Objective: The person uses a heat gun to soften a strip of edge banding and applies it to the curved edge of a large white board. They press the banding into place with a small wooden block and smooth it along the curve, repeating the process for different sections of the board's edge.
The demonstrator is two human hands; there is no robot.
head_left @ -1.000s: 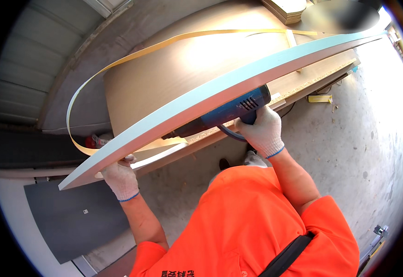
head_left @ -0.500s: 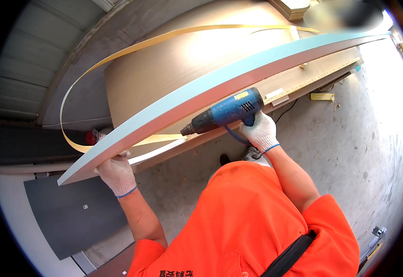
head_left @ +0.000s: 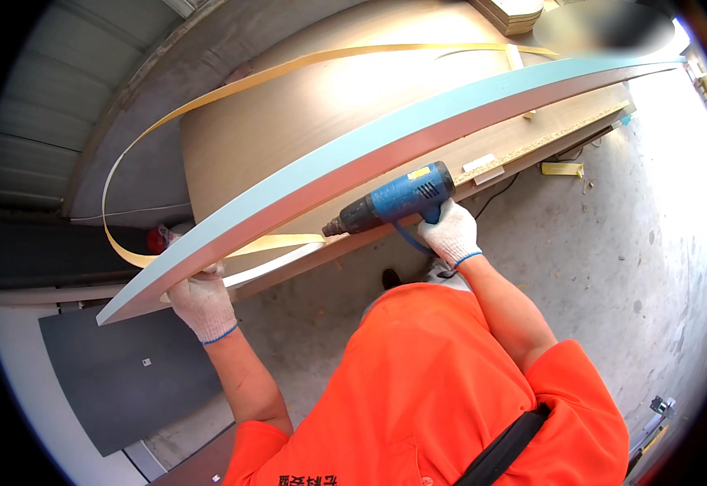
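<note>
My right hand (head_left: pixel 450 233), in a white knit glove with a blue cuff, is closed round the grip of a blue and black heat gun (head_left: pixel 394 198). Its dark nozzle points left and slightly down, close by a yellow edging strip (head_left: pixel 276 242) whose underside shows white. That strip loops round the left and runs along the far side. A long, narrow board (head_left: pixel 329 174), light blue on top and reddish on its near side, slants across the view. My gloved left hand (head_left: pixel 203 305) is closed on this board near its left end; some fingers are hidden.
Beyond the long board lies a large brown panel (head_left: pixel 280 134) with a chipboard edge. Stacked wooden pieces (head_left: pixel 509 14) stand at the far side. A dark grey sheet (head_left: pixel 122 377) is at the lower left. A black cord (head_left: pixel 497 198) and yellow scrap (head_left: pixel 562 169) lie near the floor.
The heat gun and my right hand have shifted slightly left. My left hand keeps its hold on the board, and the view has moved a little.
</note>
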